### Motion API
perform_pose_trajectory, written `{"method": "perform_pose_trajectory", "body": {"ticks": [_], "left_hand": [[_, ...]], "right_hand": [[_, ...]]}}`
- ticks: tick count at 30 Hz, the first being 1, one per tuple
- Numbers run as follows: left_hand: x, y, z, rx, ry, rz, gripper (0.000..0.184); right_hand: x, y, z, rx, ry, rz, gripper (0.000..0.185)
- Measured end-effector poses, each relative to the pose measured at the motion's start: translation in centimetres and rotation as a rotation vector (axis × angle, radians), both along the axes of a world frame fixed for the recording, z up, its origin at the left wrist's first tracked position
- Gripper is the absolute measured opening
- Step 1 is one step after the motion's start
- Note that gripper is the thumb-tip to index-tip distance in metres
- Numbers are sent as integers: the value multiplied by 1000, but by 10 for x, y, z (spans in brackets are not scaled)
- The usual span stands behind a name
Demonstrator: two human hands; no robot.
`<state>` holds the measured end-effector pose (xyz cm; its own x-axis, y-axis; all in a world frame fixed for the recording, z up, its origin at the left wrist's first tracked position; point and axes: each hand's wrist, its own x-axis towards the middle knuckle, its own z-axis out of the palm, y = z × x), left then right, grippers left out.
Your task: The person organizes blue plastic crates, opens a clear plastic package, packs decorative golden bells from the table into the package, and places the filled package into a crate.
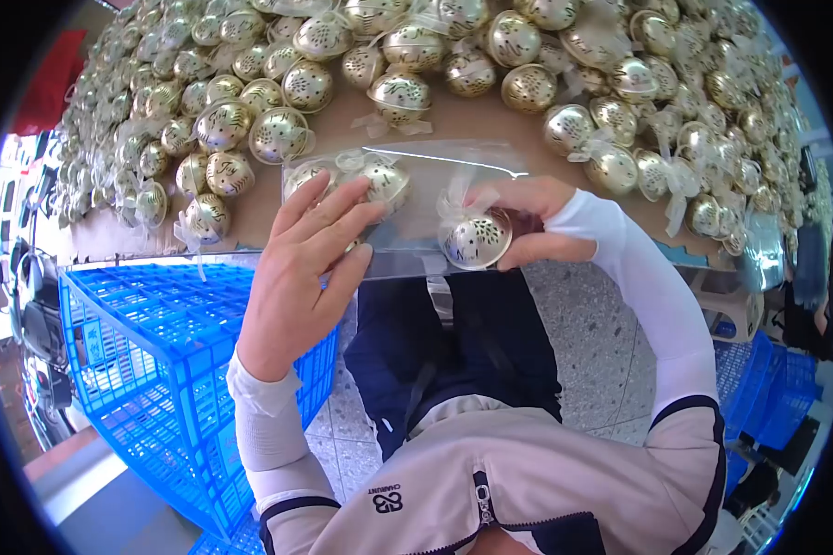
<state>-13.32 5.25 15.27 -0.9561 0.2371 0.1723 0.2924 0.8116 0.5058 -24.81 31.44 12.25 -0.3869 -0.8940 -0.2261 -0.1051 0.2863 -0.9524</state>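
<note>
A round gold bell ornament [477, 239], with dark lettering and a sheer ribbon bow on top, is in my right hand [539, 220]. The thumb and fingers close on its right side, at the table's front edge. My left hand [307, 259] has its fingers stretched out over a clear plastic bag [426, 166] lying on the cardboard. Another gold bell ornament [386, 185] shows at the bag's left part, just past my left fingertips. More gold shows under those fingers, partly hidden. A white strip runs along the bag's far side.
Many gold bell ornaments [403, 97] with ribbons lie heaped across the back and both sides of the cardboard-covered table [477, 125]. A blue plastic crate [171, 361] stands below at the left. Further blue crates [787, 398] are at the lower right.
</note>
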Motion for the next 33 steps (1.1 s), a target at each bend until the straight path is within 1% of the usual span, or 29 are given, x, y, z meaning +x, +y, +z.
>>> {"method": "perform_pose_trajectory", "body": {"ticks": [1,4,5,8,9,12,13,16,19,21,23,25,27,28,30,32,33], "left_hand": [[-1,0,0,-2,7,-1,32],[-1,-1,-2,5,14,-4,31],[-2,-2,-3,15,8,-4,31],[-3,-4,-3,37,11,11,31],[-2,-3,-3,47,18,19,30],[-1,-1,-6,29,72,19,32],[-1,0,-7,19,87,25,33],[0,0,-12,-5,139,38,35],[1,0,-13,15,154,52,35],[1,0,-11,54,129,55,36],[2,-2,-12,80,151,50,35],[3,-3,-15,104,180,54,34],[5,-4,-16,106,188,68,35],[5,-3,-16,104,192,67,35],[6,-4,-17,101,197,57,35],[6,-5,-17,88,193,51,35],[6,-6,-17,77,186,48,35]], "right_hand": [[-4,-4,-8,-56,142,64,56],[1,-26,-6,-101,45,56,55],[2,-35,-11,-100,240,113,56],[2,-44,-16,-209,-35,106,58],[4,-45,-11,-136,-253,50,53],[10,-48,-19,-94,-363,-66,45],[11,-51,-24,-100,-272,-78,40],[9,-59,-24,-140,-169,-70,32],[17,-51,-5,-84,-404,-223,40],[17,-22,9,-29,-497,-251,36],[6,28,8,57,-152,-74,22],[6,38,62,478,171,18,13],[11,11,92,211,644,-72,14],[16,-8,98,64,874,-124,15],[-2,-74,98,-289,1264,48,18],[-29,-135,91,-431,1650,270,21],[-46,-161,77,-483,1720,342,23]]}}
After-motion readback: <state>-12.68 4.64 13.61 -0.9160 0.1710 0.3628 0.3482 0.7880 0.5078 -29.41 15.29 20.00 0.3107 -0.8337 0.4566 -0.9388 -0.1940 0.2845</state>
